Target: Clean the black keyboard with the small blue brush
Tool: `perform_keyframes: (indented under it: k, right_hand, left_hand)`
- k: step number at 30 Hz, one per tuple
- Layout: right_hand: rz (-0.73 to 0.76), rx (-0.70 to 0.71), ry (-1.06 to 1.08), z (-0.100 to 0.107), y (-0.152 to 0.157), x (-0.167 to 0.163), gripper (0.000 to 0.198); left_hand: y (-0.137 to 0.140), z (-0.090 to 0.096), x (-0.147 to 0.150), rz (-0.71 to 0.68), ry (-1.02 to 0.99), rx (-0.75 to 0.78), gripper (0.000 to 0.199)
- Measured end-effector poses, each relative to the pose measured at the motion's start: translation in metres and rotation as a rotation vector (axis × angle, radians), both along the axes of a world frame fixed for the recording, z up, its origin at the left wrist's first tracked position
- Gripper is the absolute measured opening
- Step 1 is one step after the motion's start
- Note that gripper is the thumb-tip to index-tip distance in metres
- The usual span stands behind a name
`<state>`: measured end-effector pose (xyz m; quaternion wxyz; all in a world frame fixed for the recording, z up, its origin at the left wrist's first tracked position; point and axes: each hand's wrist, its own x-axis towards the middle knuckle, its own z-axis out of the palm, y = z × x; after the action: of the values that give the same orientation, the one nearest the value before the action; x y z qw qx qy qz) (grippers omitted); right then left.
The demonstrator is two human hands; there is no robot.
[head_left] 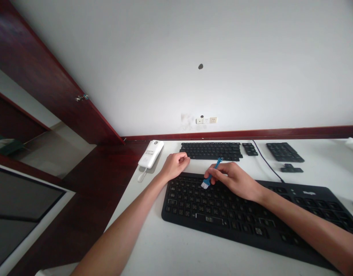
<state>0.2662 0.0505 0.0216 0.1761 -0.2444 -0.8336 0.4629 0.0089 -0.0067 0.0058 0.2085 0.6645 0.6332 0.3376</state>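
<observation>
A black keyboard base with its keycaps off lies on the white table, showing rows of bare key sockets. My right hand is over it, fingers pinching a small blue cleaning brush. The brush's white bristles point down at the upper left rows of sockets; its splayed blue end sticks up. My left hand rests as a loose fist by the base's upper left corner, and nothing shows in its fingers. Behind the base, the removed keycaps are laid out in keyboard order.
More keycaps form a small block, a number-pad block and an arrow cluster. A white power bank with a strap lies at the table's left edge. The keyboard cable runs backward. Wall sockets are behind.
</observation>
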Motion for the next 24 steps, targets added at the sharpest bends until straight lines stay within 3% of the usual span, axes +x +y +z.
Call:
perform_keyframes:
  k: [24]
  right_hand:
    - [0.001, 0.025, -0.006, -0.0014, 0.0006, 0.0001, 0.050]
  left_hand:
    - [-0.0003, 0.0012, 0.0011, 0.007, 0.013, -0.003, 0.035]
